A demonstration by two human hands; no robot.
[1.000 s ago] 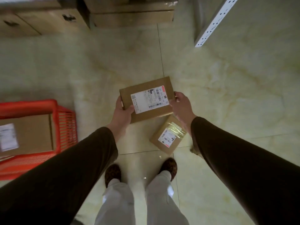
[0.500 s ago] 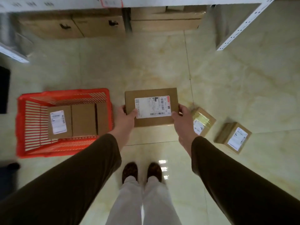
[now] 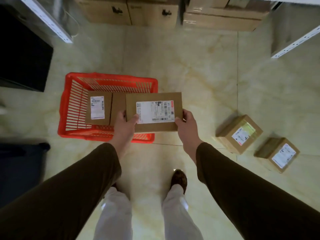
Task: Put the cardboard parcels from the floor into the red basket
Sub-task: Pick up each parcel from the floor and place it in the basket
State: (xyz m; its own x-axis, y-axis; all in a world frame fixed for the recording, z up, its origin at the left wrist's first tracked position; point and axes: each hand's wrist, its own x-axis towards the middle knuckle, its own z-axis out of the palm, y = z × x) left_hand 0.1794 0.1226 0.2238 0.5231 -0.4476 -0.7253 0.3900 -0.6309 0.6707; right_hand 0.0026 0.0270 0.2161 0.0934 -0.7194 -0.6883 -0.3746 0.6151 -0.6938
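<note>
We are holding a flat parcel (image 3: 154, 112) level by both short ends — left hand (image 3: 125, 126) and right hand (image 3: 186, 126) fingers pinching it — partly above the red basket (image 3: 110, 80), probably so it lies flat inside.

1. One head-worn, wide-angle view looks steeply down past the arms at the floor (image 3: 190, 66).
2. Shelving and stored boxes (image 3: 128, 13) lie at 12 o'clock; the wearer's feet at 6.
3. No second view.

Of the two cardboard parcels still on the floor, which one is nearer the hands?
The cube-shaped brown cardboard parcel with yellowish tape beside its white label, to the right of the right hand. The other labelled floor parcel lies farther right.
</note>
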